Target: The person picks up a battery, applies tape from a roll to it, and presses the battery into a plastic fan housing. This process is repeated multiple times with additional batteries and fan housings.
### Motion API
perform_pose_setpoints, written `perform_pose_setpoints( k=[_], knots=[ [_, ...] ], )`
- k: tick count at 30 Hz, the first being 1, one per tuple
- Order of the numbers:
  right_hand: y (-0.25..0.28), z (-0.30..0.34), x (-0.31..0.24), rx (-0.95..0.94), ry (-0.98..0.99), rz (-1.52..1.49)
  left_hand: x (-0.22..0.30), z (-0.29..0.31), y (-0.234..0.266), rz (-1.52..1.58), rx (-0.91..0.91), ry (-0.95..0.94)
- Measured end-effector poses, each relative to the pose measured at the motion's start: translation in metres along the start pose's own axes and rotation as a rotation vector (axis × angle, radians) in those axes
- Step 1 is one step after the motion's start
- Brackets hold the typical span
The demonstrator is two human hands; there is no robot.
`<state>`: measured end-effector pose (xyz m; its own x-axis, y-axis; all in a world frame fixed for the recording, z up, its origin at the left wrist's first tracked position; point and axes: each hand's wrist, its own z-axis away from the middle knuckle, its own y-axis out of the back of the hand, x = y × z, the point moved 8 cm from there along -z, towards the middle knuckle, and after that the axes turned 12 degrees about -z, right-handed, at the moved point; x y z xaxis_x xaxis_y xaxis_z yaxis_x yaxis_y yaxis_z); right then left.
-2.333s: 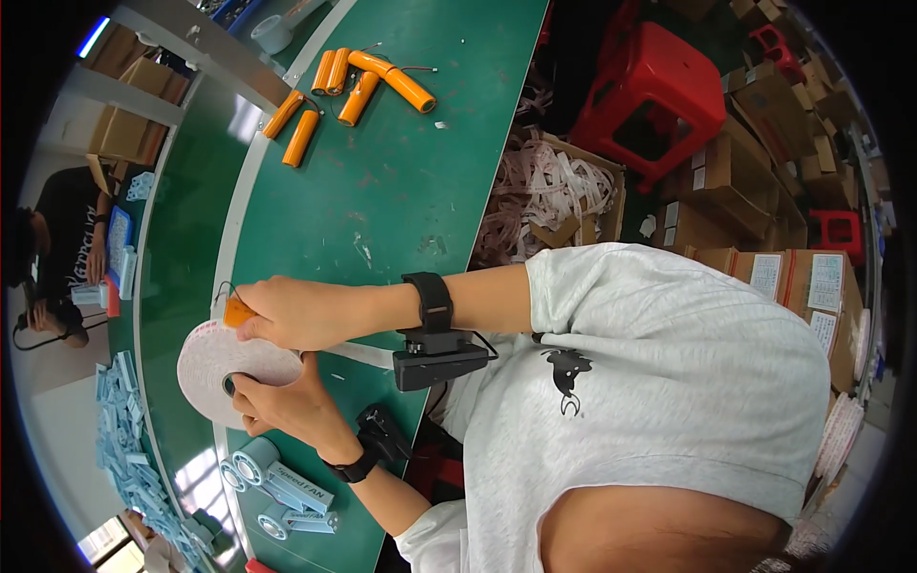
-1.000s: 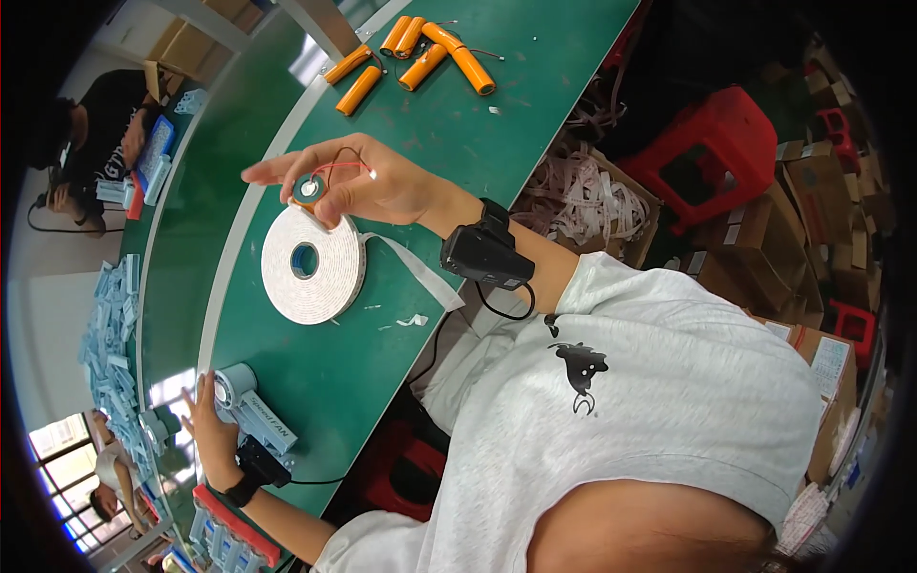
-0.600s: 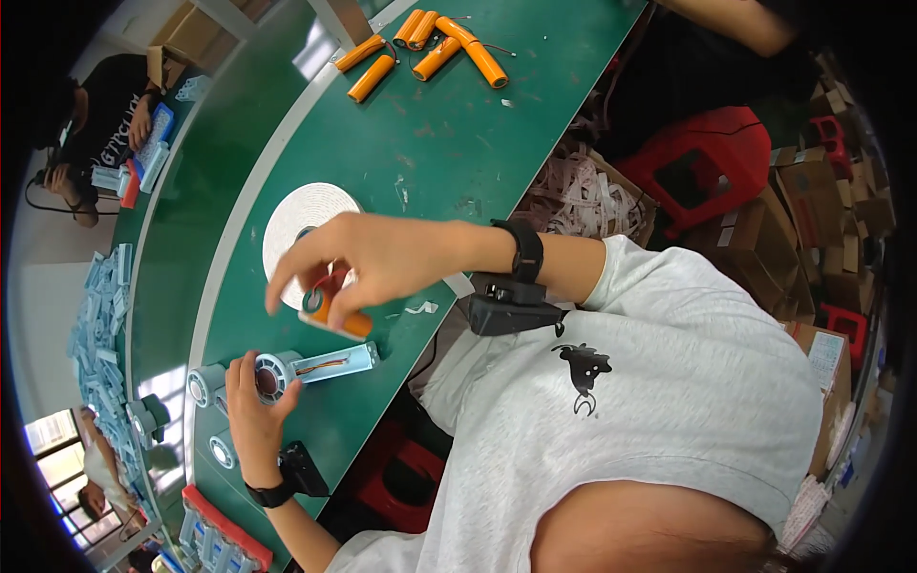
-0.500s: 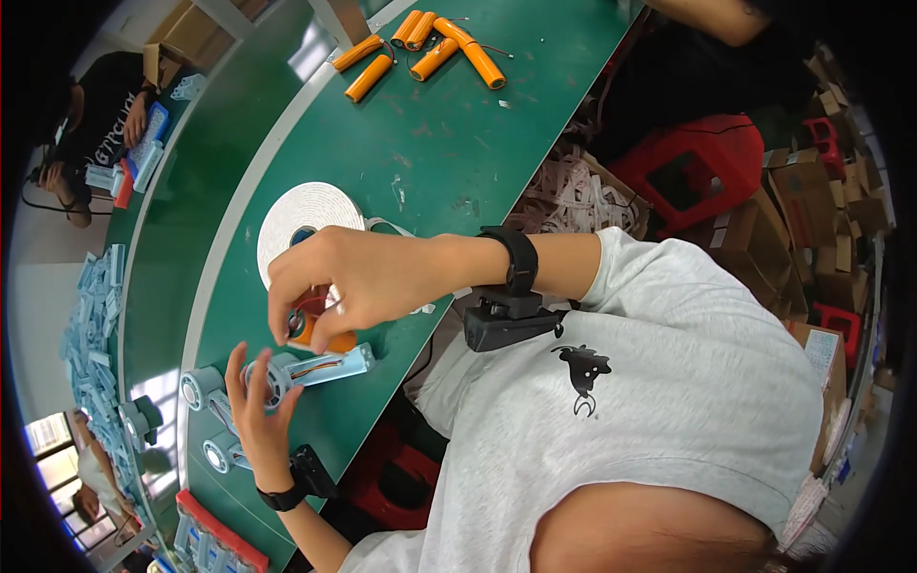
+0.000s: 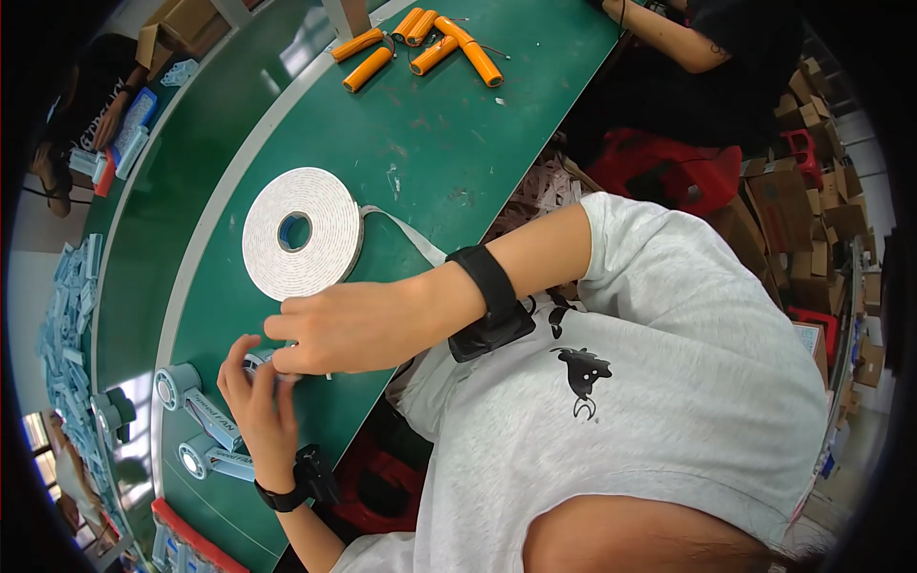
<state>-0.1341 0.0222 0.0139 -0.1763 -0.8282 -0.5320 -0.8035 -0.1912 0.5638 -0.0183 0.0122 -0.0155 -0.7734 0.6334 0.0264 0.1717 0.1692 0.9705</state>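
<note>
My left hand (image 5: 260, 411) curls its fingers round the head of a light-blue handheld fan (image 5: 252, 365), which is mostly hidden. Over that fan my right hand (image 5: 334, 327) is closed, its fingertips bent down close to my left fingers. What the right fingers pinch is covered by the hand. Beyond my right hand a large roll of white foam tape (image 5: 330, 212) lies flat, its loose strip (image 5: 406, 232) trailing toward my right wrist. Two more light-blue fans, one upper (image 5: 205, 406) and one lower (image 5: 220, 460), lie left of my left hand.
Several orange battery packs (image 5: 369, 69) with wires lie at the far end of the green table (image 5: 420, 134). A red-edged tray (image 5: 196, 535) of blue parts stands at the lower left. Beyond the rail lies a heap of blue parts (image 5: 69, 325). Co-workers sit across and at the far right.
My right hand, which held an orange battery pack above the fan, has come down over the fan; the pack is now hidden. My left fingers have closed in round the fan head.
</note>
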Motion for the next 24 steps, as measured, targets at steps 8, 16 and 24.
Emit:
perform_pose_setpoints(
  k=[8, 16, 24],
  knots=[
    [-0.039, -0.022, 0.008, -0.505, -0.087, 0.069, -0.041, 0.012, -0.010, 0.498, 0.203, 0.433],
    [-0.060, -0.031, 0.027, -0.607, -0.116, 0.030, -0.027, 0.010, 0.004, 0.553, 0.107, 0.286],
    [-0.067, -0.006, 0.059, -0.660, -0.404, 0.006, -0.025, 0.002, -0.005, 0.325, -0.043, 0.265]
  ],
)
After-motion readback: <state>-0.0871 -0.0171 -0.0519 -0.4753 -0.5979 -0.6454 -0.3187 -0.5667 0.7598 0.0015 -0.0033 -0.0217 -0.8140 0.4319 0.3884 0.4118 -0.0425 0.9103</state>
